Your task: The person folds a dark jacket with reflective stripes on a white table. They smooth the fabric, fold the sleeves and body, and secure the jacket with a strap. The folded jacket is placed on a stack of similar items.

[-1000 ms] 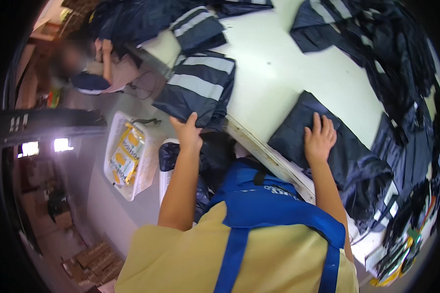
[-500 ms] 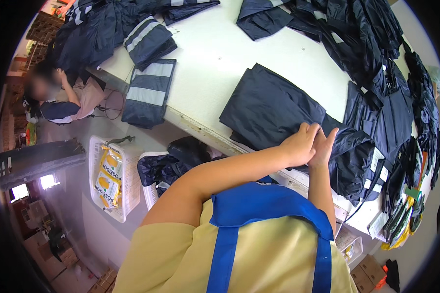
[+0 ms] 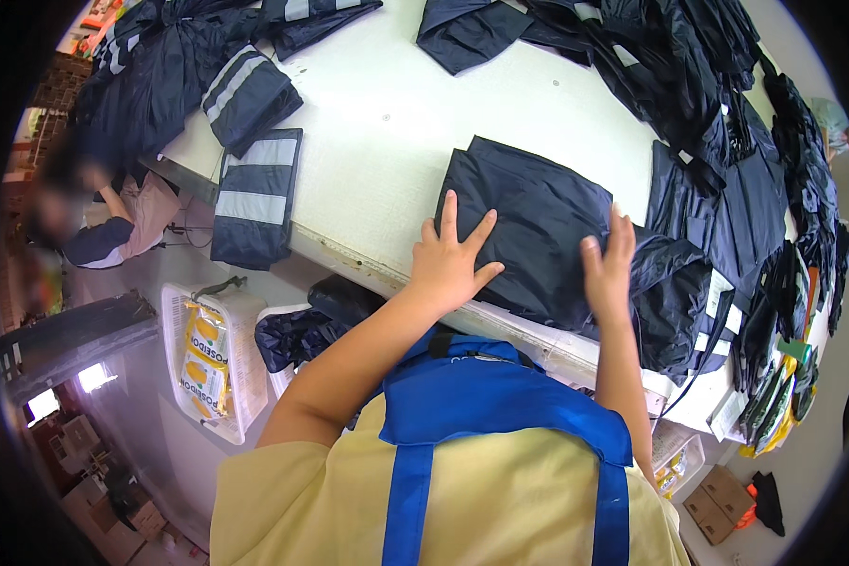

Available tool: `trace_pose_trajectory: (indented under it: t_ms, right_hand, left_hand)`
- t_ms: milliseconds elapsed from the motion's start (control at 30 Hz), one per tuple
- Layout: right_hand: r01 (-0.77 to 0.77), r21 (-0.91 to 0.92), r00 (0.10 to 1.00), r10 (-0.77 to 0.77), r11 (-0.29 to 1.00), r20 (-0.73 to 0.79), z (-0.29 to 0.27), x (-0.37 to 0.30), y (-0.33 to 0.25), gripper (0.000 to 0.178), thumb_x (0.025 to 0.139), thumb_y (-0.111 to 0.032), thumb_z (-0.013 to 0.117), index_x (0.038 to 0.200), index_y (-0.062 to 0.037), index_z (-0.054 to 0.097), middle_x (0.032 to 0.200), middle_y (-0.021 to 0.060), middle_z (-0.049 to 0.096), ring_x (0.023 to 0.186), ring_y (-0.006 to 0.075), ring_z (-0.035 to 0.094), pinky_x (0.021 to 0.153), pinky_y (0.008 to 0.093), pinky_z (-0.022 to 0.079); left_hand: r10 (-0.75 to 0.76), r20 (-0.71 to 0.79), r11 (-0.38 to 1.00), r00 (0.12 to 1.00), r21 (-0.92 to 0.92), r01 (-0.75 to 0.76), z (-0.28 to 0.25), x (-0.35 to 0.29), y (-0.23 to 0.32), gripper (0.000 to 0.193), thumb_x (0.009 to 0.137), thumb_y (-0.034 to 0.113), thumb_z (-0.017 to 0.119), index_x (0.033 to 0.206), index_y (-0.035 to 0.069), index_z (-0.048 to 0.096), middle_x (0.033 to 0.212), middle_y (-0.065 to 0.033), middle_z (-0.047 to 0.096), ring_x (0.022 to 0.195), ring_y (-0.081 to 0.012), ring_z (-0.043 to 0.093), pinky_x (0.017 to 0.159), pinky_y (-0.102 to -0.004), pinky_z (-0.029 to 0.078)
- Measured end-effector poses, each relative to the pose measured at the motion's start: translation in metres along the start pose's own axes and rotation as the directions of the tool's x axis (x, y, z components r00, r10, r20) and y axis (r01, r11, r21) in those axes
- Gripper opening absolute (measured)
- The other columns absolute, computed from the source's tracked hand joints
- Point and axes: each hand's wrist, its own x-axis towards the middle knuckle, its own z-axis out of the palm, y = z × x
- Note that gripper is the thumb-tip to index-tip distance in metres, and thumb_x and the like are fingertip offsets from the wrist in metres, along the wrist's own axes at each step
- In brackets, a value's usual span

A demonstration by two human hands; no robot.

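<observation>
A dark navy folded garment of thin, shiny fabric (image 3: 538,217) lies on the white table in front of me. My left hand (image 3: 451,259) rests at its left side, fingers spread, fingertips on the cloth. Along its right side is my right hand (image 3: 609,264), fingers stretched out and pointing away from me. Neither hand grips anything. Just right of my right hand is more bunched dark cloth (image 3: 674,283); whether it belongs to the same garment, I cannot tell.
Folded dark garments with grey stripes (image 3: 257,198) lie at the table's left edge. Dark garments (image 3: 717,179) are heaped along the right. A white basket (image 3: 245,330) with yellow packets stands below the table at left. A co-worker (image 3: 113,222) is at far left.
My hands were together at the garment's right edge. The left has moved left across the cloth and spread its fingers; the right has opened out beside the right edge.
</observation>
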Motion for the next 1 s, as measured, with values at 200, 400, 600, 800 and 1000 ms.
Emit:
trace_pose_trajectory:
  t_ms: [200,400,600,800,1000]
  right_hand:
    - [0.055,-0.466,0.982,0.036,0.883,0.184,0.047,-0.027,0.001,0.061,0.085,-0.049,0.059,0.140,-0.0294,0.042,0.151,0.0149,0.024,0.135,0.0473,0.021,0.107,0.0556,0.024]
    - [0.092,-0.391,0.977,-0.008,0.916,0.213,0.038,-0.024,0.016,0.062,0.083,-0.046,0.062,0.139,-0.0272,0.043,0.151,0.0153,0.026,0.136,0.0466,0.022,0.108,0.0532,0.025]
    - [-0.484,-0.266,0.811,0.313,0.834,-0.495,-0.108,-0.011,0.147,0.067,0.076,-0.025,0.071,0.132,0.0004,0.044,0.127,0.0238,0.052,0.119,0.0395,0.049,0.101,0.0436,0.038]
    - [-0.844,0.312,0.525,0.788,0.436,0.321,-0.199,-0.028,0.199,0.066,0.074,-0.030,0.076,0.119,0.0098,0.052,0.106,0.0191,0.064,0.092,0.0262,0.065,0.084,0.0339,0.050]
    - [-0.585,0.607,0.763,0.619,0.538,0.187,-0.251,0.011,0.143,0.046,0.073,-0.012,0.069,0.116,0.0004,0.056,0.100,0.0117,0.065,0.085,0.0209,0.065,0.081,0.0315,0.052]
  left_hand:
    - [0.010,-0.049,0.999,0.999,0.033,-0.009,0.027,-0.006,-0.007,0.075,0.081,0.052,0.064,0.145,0.032,0.030,0.153,-0.0243,0.002,0.131,-0.0553,0.020,0.101,-0.0651,0.025]
    - [0.453,0.091,0.887,0.887,0.054,-0.459,-0.012,0.040,0.007,0.079,0.070,0.047,0.075,0.140,0.036,0.040,0.157,-0.0124,0.007,0.142,-0.0414,0.006,0.108,-0.0652,0.006]
    - [0.447,0.333,0.859,0.830,0.099,-0.502,-0.018,0.061,0.017,0.076,0.071,0.051,0.074,0.139,0.039,0.042,0.156,-0.0158,0.003,0.142,-0.0440,-0.001,0.108,-0.0656,0.000]
    - [0.690,0.380,0.636,0.615,0.087,-0.767,-0.018,0.082,0.044,0.082,0.066,0.049,0.077,0.139,0.039,0.042,0.156,-0.0030,0.015,0.143,-0.0383,0.007,0.108,-0.0679,0.003]
    - [0.567,0.440,0.713,0.697,0.162,-0.683,-0.005,0.088,0.071,0.085,0.065,0.056,0.074,0.140,0.044,0.037,0.156,-0.0078,0.015,0.140,-0.0468,0.007,0.104,-0.0727,0.005]
